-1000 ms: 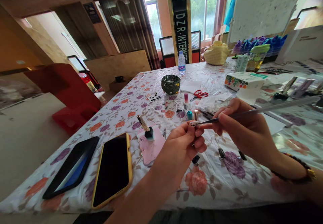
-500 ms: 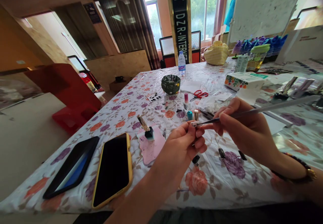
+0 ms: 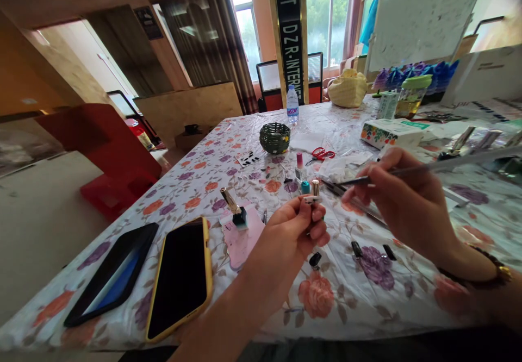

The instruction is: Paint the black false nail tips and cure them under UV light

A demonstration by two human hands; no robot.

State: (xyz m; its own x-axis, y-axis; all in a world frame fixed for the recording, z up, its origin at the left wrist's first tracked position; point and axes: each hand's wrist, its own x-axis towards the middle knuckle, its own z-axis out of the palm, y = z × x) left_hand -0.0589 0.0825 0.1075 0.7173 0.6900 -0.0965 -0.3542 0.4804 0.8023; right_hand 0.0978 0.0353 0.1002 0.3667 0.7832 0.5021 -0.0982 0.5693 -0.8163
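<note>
White nail-shaped piece (image 3: 312,200), small, black marks across its face, finer detail too small to read. Sits crosswise at the fingertips of the left grip (image 3: 294,225), pinched between thumb and index finger; remaining fingers curled beneath it. Held above the bench (image 3: 354,310), which wears a flower-printed cover. To its right, the right grip (image 3: 414,204) is closed around a slim tool (image 3: 428,166), dark toward the tip, grey along the handle, partly blurred. Tip points left, near the white piece but apart from it.

Left of the left grip: dark bottle (image 3: 240,218) with a long gold cap, upright on a pink card (image 3: 247,245). Just past the piece, a teal cap (image 3: 305,187) and a gold cap (image 3: 315,187), side by side. Next, a pink-capped bottle (image 3: 299,162); then red-handled scissors (image 3: 325,154), dark green woven basket (image 3: 274,140) to their left. Farther out, a clear water bottle (image 3: 292,104), standing.
</note>
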